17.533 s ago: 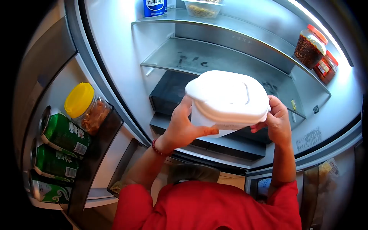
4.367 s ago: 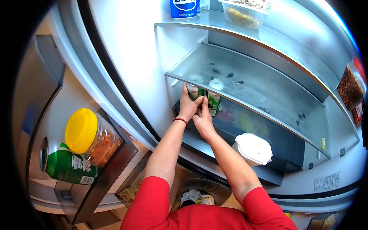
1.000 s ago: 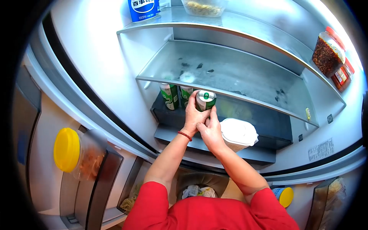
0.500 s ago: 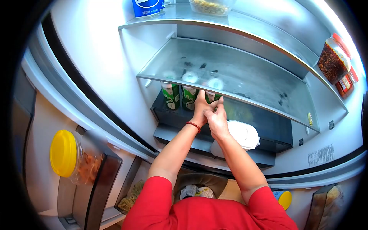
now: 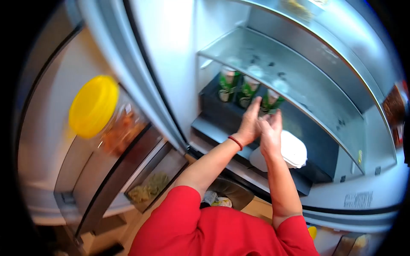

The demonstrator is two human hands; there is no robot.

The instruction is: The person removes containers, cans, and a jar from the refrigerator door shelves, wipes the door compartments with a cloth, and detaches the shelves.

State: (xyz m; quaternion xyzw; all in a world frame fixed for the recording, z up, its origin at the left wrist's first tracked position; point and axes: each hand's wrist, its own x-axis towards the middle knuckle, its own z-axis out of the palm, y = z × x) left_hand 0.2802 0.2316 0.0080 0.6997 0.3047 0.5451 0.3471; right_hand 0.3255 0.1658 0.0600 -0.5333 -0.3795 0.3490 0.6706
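Note:
Three green cans stand in a row under the glass shelf: a left can [image 5: 229, 85], a middle can [image 5: 248, 90] and a right can [image 5: 271, 100]. My left hand [image 5: 251, 123], with a red bracelet at its wrist, is at the lower left of the right can, fingers apart. My right hand [image 5: 270, 133] is just beside it, below the same can, fingers raised and spread. Both hands touch or nearly touch the can's base; blur hides the exact contact. A white lidded container [image 5: 293, 149] sits right of my right hand, partly behind the forearm.
The glass shelf [image 5: 299, 81] spans above the cans. In the left door stands a yellow-lidded jar [image 5: 94, 106] above a door bin with a leafy item [image 5: 149, 187]. A dark red jar [image 5: 395, 104] is at the far right.
Over the last second the third can has moved under the shelf, beside the other two. My hands have loosened around it. The view has turned toward the left door.

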